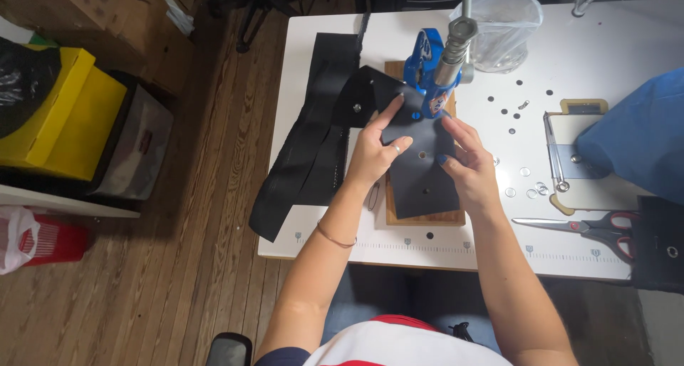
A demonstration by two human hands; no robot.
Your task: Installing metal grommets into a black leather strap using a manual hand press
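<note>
Both forearms reach out from under me over the white worktable point(570, 45). Left of my fingers, long black fabric strips point(313, 145) hang past the table edge. Under my fingers lies the black punched leather piece point(427, 174), flat on a wooden board point(390, 202). My left hand point(374, 152) presses it down, fingers spread, forefinger stretched out. My right hand point(467, 159) pinches its right edge. Just beyond the fingertips stands the blue hand press point(427, 70). Far right of the fingers lie red-handled scissors point(591, 231) and small silver eyelets point(527, 188).
</note>
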